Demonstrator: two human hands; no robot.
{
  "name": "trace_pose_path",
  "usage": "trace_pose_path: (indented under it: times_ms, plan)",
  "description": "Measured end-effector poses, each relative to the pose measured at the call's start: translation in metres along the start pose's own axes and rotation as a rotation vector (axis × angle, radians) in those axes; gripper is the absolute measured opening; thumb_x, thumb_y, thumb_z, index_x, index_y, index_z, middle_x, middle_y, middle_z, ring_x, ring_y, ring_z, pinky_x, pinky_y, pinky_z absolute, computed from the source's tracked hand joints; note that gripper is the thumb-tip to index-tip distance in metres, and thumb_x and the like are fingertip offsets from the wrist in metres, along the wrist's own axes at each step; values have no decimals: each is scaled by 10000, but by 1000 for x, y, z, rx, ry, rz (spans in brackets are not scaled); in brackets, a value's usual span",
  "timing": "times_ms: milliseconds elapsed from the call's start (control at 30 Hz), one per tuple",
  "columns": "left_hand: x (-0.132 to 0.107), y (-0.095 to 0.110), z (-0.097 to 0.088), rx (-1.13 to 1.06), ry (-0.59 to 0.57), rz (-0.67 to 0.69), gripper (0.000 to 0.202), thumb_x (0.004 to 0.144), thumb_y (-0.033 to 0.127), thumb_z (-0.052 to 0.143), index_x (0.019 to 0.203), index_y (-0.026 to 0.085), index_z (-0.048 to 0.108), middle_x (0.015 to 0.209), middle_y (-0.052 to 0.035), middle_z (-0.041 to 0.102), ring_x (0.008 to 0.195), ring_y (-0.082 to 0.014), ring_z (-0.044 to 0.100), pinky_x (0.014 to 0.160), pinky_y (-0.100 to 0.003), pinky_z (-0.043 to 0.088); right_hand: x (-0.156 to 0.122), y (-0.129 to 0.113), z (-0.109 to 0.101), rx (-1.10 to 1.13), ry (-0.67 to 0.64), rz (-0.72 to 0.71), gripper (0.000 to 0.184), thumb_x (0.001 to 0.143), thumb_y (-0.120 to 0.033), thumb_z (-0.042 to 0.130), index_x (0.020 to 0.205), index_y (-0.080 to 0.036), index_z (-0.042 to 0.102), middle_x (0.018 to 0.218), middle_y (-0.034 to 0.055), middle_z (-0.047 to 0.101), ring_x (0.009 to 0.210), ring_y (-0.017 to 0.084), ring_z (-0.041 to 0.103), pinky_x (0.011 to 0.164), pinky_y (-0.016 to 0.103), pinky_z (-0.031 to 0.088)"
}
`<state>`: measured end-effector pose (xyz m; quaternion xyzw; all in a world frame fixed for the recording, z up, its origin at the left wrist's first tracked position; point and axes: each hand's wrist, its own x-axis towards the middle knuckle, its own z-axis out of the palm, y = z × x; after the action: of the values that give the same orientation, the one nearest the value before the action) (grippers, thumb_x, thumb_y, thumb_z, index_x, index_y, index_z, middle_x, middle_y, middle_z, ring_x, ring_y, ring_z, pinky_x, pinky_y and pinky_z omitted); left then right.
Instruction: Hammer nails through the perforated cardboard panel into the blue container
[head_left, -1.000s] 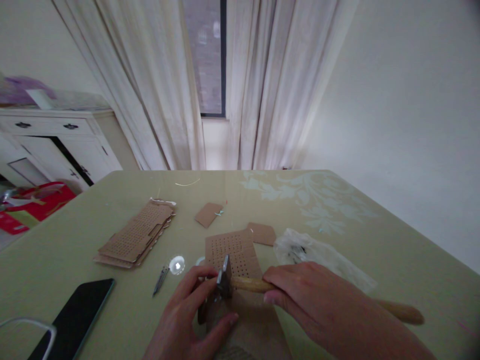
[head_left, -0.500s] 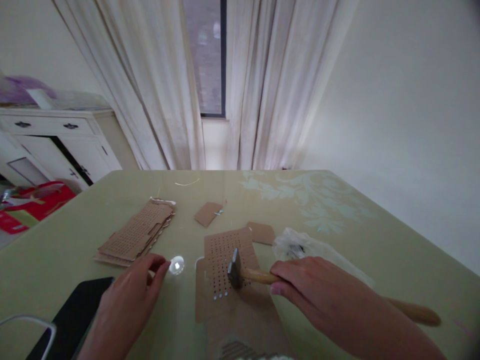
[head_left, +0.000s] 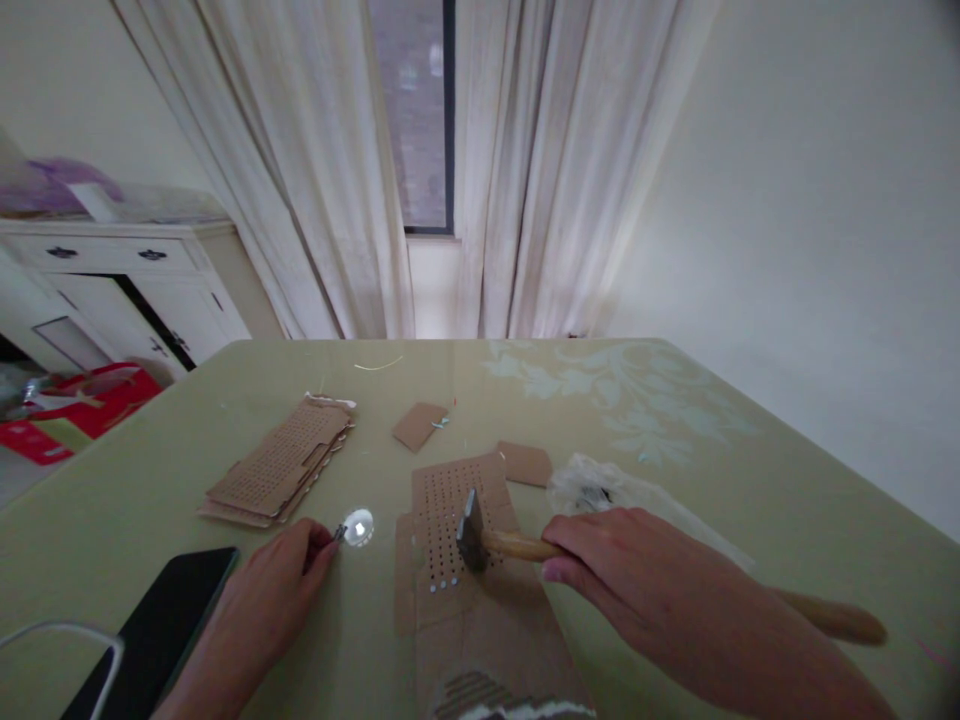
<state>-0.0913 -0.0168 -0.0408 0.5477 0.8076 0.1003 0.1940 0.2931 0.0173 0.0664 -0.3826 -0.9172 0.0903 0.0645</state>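
My right hand [head_left: 611, 555] is wrapped around the wooden handle of a hammer [head_left: 517, 545]. The hammer's metal head rests on or just above a sheet of cardboard [head_left: 487, 620] punched with rows of holes; exact contact I cannot tell. Several small silvery round heads [head_left: 443, 585] show in its nearest row of holes. To the left, my left hand [head_left: 296, 560] is closed in a pinch, low over the table. A small dark metal piece [head_left: 340, 533], too small to name, pokes out from its fingertips, beside a bright round reflection.
Left of the sheet lies a stack of perforated cardboard [head_left: 281, 460]. A black phone [head_left: 157, 620] and white cable [head_left: 67, 628] are by my left forearm. Two small cardboard pieces [head_left: 420, 425] lie beyond; a clear plastic bag [head_left: 622, 490] with dark contents sits behind my right hand.
My left hand has drawn slightly down, and the small dark metal piece now shows at its fingertips. The hammer stays almost still over the cardboard. The view has shifted slightly.
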Motion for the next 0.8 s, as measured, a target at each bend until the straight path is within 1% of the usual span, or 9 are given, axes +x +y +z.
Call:
trace_pose_path:
  times_ms: [100,133,233,333,400,500,600,700,800]
  plan:
    - [-2,8,-1,-35,37,41,371,898,533,406,920,255,652,900,-104,794,878,-308,768,790,-392,519,0,1,-5,39,-90,37,141,1113,-256,636,1021,-239,741,941,26,800,831,245,757,739,366,477]
    - [-4,13,0,-75,58,76,395,906,563,418,929,254,663,863,-85,781,824,-292,751,754,-374,519,-1,1,-7,46,-86,47,148,1118,-262,630,1026,-237,743,955,30,800,847,248,757,746,368,478]
    - [-16,33,7,-331,154,243,451,942,664,525,955,249,701,805,-37,754,735,-244,700,649,-314,507,-2,0,-11,47,-103,70,165,1132,-282,616,1048,-232,749,982,41,802,890,266,762,767,380,482]
    - [-34,56,17,-546,215,394,383,988,629,642,971,258,736,757,4,727,707,-200,663,621,-256,511,0,-2,-14,38,-179,93,186,1142,-296,601,1056,-233,754,964,43,804,876,276,771,749,388,478]
    - [-45,67,22,-568,207,465,326,1015,580,660,997,269,758,737,13,715,689,-186,642,584,-227,506,1,-4,-16,36,-203,104,202,1146,-302,593,1054,-232,758,971,49,807,886,281,775,750,388,481]
    - [-52,75,26,-554,190,530,271,1036,525,664,1047,282,783,775,7,741,695,-179,653,538,-201,503,2,-4,-16,44,-197,109,220,1151,-313,582,1051,-232,761,973,53,813,898,281,778,764,387,487]
    - [-53,78,29,-529,194,573,225,1037,473,680,1009,287,805,805,16,770,670,-161,656,563,-194,529,2,-4,-16,63,-185,104,227,1153,-316,581,1034,-235,757,962,43,816,889,274,777,764,385,481]
    - [-53,81,31,-514,239,619,176,1026,418,700,983,294,817,810,35,783,631,-140,649,611,-195,551,2,-4,-16,73,-174,91,230,1152,-309,582,1016,-234,752,958,37,816,880,267,775,764,382,475]
    - [-55,83,33,-516,264,628,154,1018,392,709,980,293,820,820,39,790,622,-137,657,617,-203,552,2,-7,-18,67,-179,98,228,1147,-299,592,1005,-226,755,947,45,817,876,269,777,754,378,475]
